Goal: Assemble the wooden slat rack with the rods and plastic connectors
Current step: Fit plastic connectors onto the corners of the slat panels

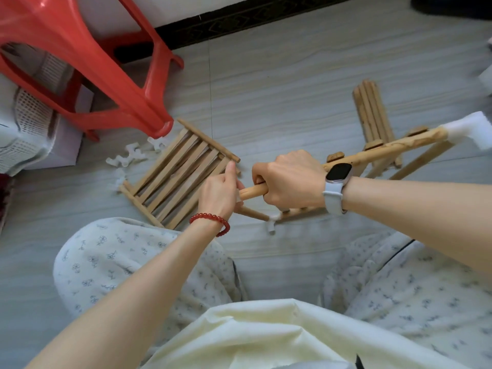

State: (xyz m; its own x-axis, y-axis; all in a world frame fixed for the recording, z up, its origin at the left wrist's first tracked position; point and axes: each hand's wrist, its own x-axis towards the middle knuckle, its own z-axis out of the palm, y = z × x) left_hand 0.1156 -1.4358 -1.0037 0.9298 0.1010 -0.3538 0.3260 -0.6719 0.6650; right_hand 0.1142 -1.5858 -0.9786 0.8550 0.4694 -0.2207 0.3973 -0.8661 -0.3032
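Note:
My right hand point(288, 181) grips a thick wooden rod point(386, 151) that runs up to the right and ends in a white plastic connector point(471, 130). My left hand point(222, 191) pinches a small white connector at the rod's near end point(251, 191), mostly hidden by my fingers. A thinner rod point(253, 213) slopes down from there to another white connector point(271, 225) on the floor. A finished wooden slat panel point(178, 174) lies flat on the floor behind my left hand.
A red plastic stool point(87, 62) stands at the upper left over a white basket point(29, 121). Loose white connectors point(127, 158) lie beside the panel. A bundle of wooden rods point(372, 113) lies at the upper right. My knees fill the foreground.

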